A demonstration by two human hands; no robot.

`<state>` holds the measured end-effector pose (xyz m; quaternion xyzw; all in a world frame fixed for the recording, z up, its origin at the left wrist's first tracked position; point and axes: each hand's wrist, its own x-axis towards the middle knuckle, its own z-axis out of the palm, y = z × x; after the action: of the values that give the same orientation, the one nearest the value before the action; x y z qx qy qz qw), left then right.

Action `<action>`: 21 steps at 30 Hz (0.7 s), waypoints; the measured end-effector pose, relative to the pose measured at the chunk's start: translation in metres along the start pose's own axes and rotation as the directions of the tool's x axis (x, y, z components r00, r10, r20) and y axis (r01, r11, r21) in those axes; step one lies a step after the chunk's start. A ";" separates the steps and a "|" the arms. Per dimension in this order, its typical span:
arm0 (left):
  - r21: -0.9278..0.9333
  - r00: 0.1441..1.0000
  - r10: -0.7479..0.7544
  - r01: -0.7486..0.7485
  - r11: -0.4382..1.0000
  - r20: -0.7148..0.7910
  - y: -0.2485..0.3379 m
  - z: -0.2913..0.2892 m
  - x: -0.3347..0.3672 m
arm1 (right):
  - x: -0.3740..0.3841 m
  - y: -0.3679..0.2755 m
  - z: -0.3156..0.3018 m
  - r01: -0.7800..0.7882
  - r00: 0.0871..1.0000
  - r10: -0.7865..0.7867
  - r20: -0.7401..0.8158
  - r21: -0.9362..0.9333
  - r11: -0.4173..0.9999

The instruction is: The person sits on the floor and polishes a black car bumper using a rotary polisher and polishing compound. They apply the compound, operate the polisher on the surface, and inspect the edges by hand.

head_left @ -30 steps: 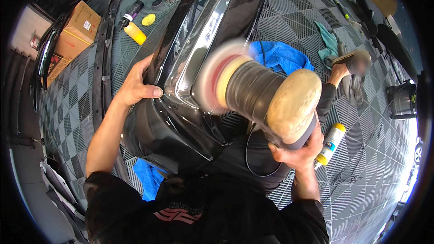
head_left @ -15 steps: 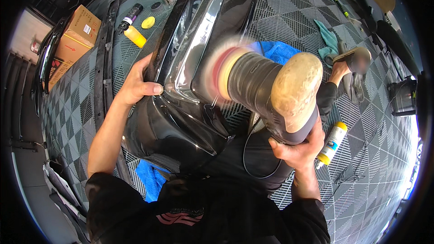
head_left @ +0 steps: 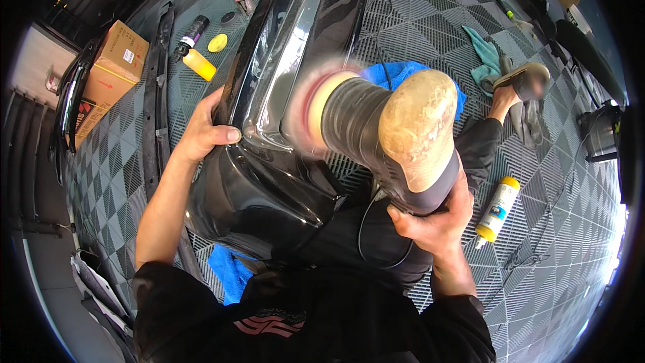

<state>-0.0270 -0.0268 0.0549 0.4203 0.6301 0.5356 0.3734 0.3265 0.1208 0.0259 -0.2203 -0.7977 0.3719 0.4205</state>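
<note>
A glossy black car bumper [head_left: 269,191] stretches from my lap toward the far side. My left hand [head_left: 209,133] grips its left edge, thumb on the top face and fingers partly hidden behind. In my right hand [head_left: 438,223] is a black power polisher [head_left: 359,121] with a worn tan cap over its near end; most of those fingers are out of sight beneath the body. The polisher lies tilted, its round pad [head_left: 306,111] against the bumper's right side. Blur smears the pad's fluffy pale rim and red ring, as if spinning. A thin black cord [head_left: 361,235] loops below.
Blue towels [head_left: 403,75] lie beyond the polisher and by my left elbow. To the right rest a yellow-capped bottle [head_left: 498,210] and a teal cloth [head_left: 482,59]. At left are a cardboard box [head_left: 121,60], a yellow bottle [head_left: 199,65] and a long black strip [head_left: 156,94]. Grey tiles cover the floor.
The polisher and my right hand have shifted a little left across the bumper. My left hand keeps its hold at the same edge. The whole view has moved slightly.
</note>
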 end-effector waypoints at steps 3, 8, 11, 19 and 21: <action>-0.001 1.000 0.001 -0.001 1.000 -0.002 -0.001 -0.002 0.002 | 0.000 -0.001 0.001 -0.020 1.000 0.020 -0.007 -0.006 1.000; 0.034 0.999 -0.039 0.039 0.999 -0.016 -0.002 -0.003 0.004 | -0.002 -0.001 0.006 -0.032 0.999 0.032 -0.004 0.033 0.999; 0.047 0.999 -0.032 0.033 0.998 -0.018 -0.001 -0.002 0.005 | 0.000 -0.001 0.008 -0.009 1.000 0.010 -0.027 0.028 1.000; 0.046 0.999 -0.036 0.037 0.998 -0.021 -0.002 -0.001 0.005 | 0.008 0.000 0.013 -0.053 0.994 0.059 -0.090 0.070 0.996; 0.039 0.999 -0.035 0.036 0.999 -0.021 0.000 0.000 0.007 | 0.005 0.000 0.014 -0.066 0.994 0.074 -0.078 0.109 0.992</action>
<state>-0.0291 -0.0206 0.0544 0.4109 0.6516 0.5209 0.3679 0.3121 0.1183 0.0238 -0.2406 -0.7507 0.4191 0.4505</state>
